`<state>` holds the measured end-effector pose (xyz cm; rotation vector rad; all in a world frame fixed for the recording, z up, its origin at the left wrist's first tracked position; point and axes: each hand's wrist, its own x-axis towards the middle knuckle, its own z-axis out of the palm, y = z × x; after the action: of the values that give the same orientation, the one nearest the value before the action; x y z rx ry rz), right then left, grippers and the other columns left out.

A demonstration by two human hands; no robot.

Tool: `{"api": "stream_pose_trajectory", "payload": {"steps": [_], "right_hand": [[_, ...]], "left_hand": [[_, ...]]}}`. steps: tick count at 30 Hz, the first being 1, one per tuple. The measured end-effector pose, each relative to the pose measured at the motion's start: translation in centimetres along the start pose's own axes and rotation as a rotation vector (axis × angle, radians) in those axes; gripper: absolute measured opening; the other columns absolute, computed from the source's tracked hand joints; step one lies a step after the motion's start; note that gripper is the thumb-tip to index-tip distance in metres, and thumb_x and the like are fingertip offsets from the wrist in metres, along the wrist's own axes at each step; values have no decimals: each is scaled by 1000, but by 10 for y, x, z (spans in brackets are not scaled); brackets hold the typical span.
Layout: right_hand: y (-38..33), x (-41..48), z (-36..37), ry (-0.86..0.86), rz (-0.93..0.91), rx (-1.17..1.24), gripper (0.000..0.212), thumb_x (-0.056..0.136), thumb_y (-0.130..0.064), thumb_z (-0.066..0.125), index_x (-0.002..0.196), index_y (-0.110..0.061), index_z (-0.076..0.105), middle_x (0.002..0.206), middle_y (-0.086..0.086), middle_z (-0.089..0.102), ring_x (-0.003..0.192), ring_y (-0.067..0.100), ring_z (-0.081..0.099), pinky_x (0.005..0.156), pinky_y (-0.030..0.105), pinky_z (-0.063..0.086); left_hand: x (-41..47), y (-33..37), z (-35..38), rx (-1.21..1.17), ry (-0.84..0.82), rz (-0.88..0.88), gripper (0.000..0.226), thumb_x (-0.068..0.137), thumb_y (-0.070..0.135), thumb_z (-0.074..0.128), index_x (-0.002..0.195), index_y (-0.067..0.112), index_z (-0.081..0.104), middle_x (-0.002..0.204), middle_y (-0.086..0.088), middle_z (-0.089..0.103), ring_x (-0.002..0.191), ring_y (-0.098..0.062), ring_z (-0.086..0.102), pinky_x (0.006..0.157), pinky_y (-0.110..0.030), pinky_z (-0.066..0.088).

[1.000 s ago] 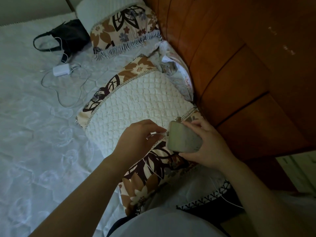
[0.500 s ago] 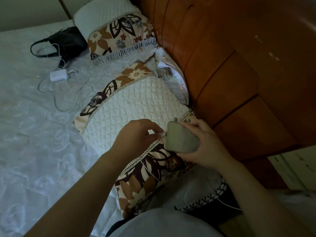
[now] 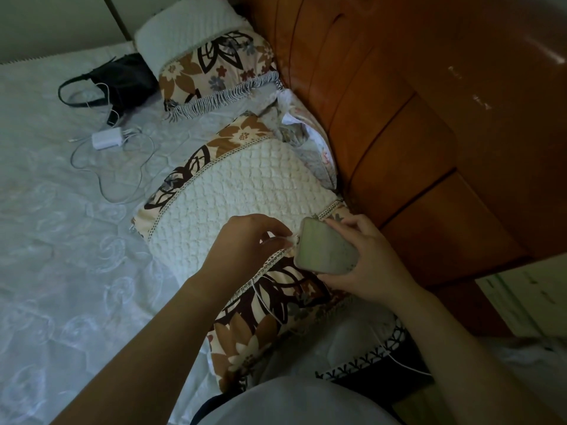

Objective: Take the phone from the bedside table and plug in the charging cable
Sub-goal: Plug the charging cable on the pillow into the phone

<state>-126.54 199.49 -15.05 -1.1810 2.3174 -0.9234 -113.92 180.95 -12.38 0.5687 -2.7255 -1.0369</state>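
Note:
My right hand point(image 3: 365, 259) grips a phone point(image 3: 325, 246) with a pale back, held flat just above a floral pillow point(image 3: 242, 191). My left hand point(image 3: 245, 240) pinches the white plug of a charging cable point(image 3: 264, 299) right against the phone's left end. Whether the plug sits inside the port I cannot tell, as my fingers cover it. The thin white cable runs from my left hand down over the pillow's brown flower print and off to the lower right.
A wooden headboard point(image 3: 414, 133) rises on the right. A second pillow point(image 3: 208, 56) lies further up the bed. On the white bedspread point(image 3: 61, 240) lie a black handbag point(image 3: 119, 81) and a white charger brick point(image 3: 107, 139) with looped cable. A pale bedside table point(image 3: 527, 296) edge shows at right.
The hands have stayed together at the phone's left end; the phone has tilted slightly and the view has shifted a little. The plug remains pinched against the phone.

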Motion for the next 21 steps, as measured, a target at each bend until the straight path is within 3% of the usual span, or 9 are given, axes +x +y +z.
{"api": "stream_pose_trajectory", "payload": {"steps": [3,10,17,21], "right_hand": [[-2,2,2,-2,-2,-13,90,53,-45,79,133,-29,41,115,-8,36,103,-1,34,79,3,24],[-2,9,10,1,10,-60,81,48,-51,73,122,-33,45,110,-9,37,94,-1,32,73,15,29],[12,22,17,-16,75,-65,94,45,-56,73,131,-30,44,109,-12,34,96,-2,29,76,16,28],[21,31,22,7,106,-53,92,46,-57,73,130,-33,42,111,-14,32,98,-1,29,81,24,30]], "left_hand": [[0,-2,1,9,-2,-6,9,75,32,71,84,30,71,74,22,60,68,6,57,60,-8,38],[4,-12,7,38,-24,-17,9,77,30,70,84,26,71,84,11,69,65,9,52,60,-5,36],[25,-20,19,81,-85,-4,8,78,25,69,85,24,72,87,6,71,69,-2,54,63,-11,35],[36,-28,21,47,-65,13,9,78,27,69,87,25,71,86,7,70,70,-2,55,64,-11,37]]}}
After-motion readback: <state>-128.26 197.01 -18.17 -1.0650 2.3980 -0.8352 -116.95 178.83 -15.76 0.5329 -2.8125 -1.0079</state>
